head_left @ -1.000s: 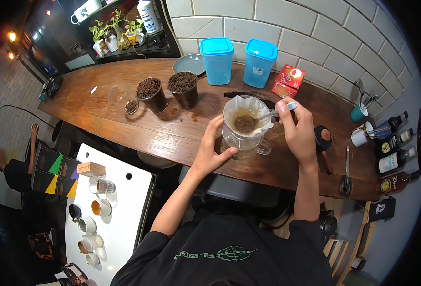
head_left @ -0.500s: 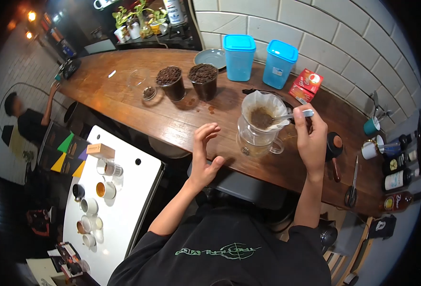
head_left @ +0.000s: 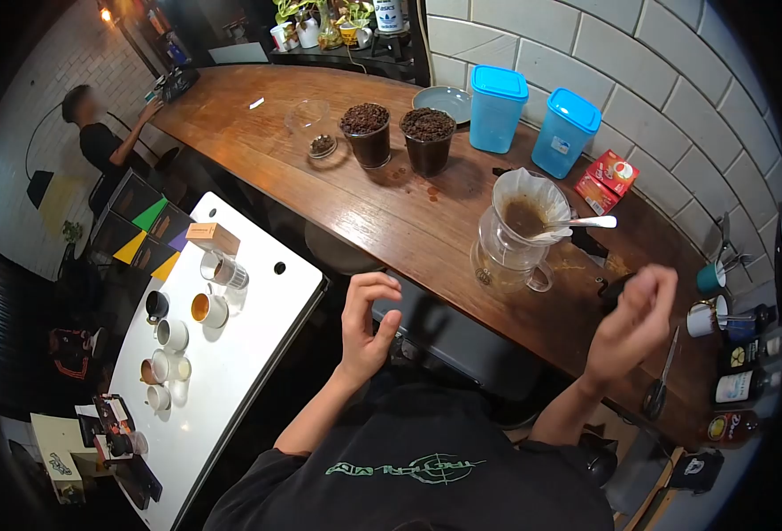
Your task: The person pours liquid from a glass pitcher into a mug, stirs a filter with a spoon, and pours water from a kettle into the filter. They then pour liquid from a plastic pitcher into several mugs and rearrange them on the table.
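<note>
My left hand [head_left: 370, 326] hovers near the counter's front edge, holding nothing, fingers loosely bent and apart from the thumb. My right hand [head_left: 631, 329] is over the counter at the right, fingers curled in. It covers most of a black round object [head_left: 619, 290], and whatever lies within the fingers is hidden. Left of it, a clear dripper [head_left: 503, 237] with a white paper filter [head_left: 557, 196] sits on a glass server [head_left: 508, 273]. Wet brown coffee [head_left: 525, 215] fills the filter's bottom. A spoon [head_left: 591, 222] leans in the filter, its handle over the rim, untouched.
Two cups of dark granules [head_left: 369, 145] [head_left: 428, 152], blue-lidded containers [head_left: 495, 111] [head_left: 565, 140] and a red box [head_left: 606, 181] stand behind. Scissors [head_left: 659, 389] and bottles [head_left: 738, 387] are at right. A white table [head_left: 258, 327] holds several cups. Another person [head_left: 103, 146] stands far left.
My right hand has let go of the spoon, which now rests in the filter, and has moved right and towards me. My left hand keeps its pose. The view has shifted.
</note>
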### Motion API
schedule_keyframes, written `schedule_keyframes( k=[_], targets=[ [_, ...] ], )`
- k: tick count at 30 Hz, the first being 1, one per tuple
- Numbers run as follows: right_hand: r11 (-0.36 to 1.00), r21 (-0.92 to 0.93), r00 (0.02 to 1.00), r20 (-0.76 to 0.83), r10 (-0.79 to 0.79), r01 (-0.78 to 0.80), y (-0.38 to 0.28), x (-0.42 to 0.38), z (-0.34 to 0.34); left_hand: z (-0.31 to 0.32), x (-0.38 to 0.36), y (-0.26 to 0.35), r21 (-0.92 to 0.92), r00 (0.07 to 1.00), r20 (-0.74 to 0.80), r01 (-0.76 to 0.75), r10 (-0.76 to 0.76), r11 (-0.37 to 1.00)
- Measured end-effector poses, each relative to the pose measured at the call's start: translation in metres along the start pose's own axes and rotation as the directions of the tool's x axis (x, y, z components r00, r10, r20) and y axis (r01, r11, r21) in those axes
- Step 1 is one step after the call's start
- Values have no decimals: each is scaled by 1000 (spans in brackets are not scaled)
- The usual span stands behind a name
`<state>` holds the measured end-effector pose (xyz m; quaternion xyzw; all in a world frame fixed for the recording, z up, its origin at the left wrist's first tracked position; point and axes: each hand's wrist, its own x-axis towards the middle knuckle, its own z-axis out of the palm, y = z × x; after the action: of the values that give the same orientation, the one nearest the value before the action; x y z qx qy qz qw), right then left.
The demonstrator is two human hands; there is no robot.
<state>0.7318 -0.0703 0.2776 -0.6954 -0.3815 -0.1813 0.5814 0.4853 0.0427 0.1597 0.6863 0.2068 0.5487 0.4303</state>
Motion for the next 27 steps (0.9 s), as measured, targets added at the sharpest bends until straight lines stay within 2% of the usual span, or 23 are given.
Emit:
schedule_keyframes(
  k=[1, 2, 3, 4, 5, 6, 7, 9, 10, 11, 13, 15, 17, 21, 23, 25, 27],
  targets=[
    [994, 35, 990, -94, -102, 106, -3, -7, -4, -1, -1, 4, 69, 999, 21, 33, -34, 997],
    [978, 149, 988, -60, -140, 148, -5, -17, -8, 3, -1, 12, 35, 995, 1, 102, -102, 994],
    [948, 261, 983, -31, -182, 184, -5, -27, -9, 3, -3, 14, 36, 995, 0, 101, -101, 994],
    [914, 365, 978, 42, -205, 176, -8, -40, -7, 3, -6, 16, -40, 987, 44, 155, -153, 987],
    [893, 353, 940, 90, -328, 278, -6, -50, 2, 3, -10, 17, -113, 975, 92, 212, -202, 971],
    [923, 324, 912, 276, -302, 207, -9, -61, 2, 3, -14, 18, -106, 968, 134, 229, -214, 968],
    [925, 349, 874, 392, -287, 148, -15, -67, 8, 5, -15, 19, -105, 967, 136, 229, -214, 968],
    [920, 392, 757, 609, -238, -26, -18, -83, 20, 12, -17, 22, -246, 946, 201, 299, -254, 922],
    [895, 439, 733, 634, -247, -79, -14, -91, 29, 15, -21, 21, -322, 918, 282, 365, -280, 873],
    [866, 483, 708, 657, -259, -132, -11, -97, 36, 21, -24, 23, -321, 917, 283, 366, -280, 873],
    [877, 471, 716, 643, -270, -93, -14, -105, 45, 31, -31, 27, -480, 864, 364, 495, -349, 725],
    [889, 456, 724, 630, -280, -53, -13, -109, 46, 31, -39, 32, -408, 779, 490, 602, -393, 686],
    [904, 418, 608, 741, -286, -84, -11, -113, 45, 29, -46, 23, -349, 733, 576, 621, -362, 702],
    [894, 427, 608, 748, -264, -136, -7, -121, 43, 28, -43, 27, -353, 717, 560, 659, -414, 664],
    [880, 442, 614, 747, -254, -173, -7, -123, 44, 30, -34, 34, -410, 813, 398, 572, -425, 711],
    [866, 454, 621, 746, -241, -209, -8, -124, 46, 31, -33, 38, -416, 805, 424, 581, -415, 700],
    [884, 465, 609, 716, -341, -51, -9, -125, 52, 33, -33, 42, -429, 788, 472, 597, -395, 678]
  ],
)
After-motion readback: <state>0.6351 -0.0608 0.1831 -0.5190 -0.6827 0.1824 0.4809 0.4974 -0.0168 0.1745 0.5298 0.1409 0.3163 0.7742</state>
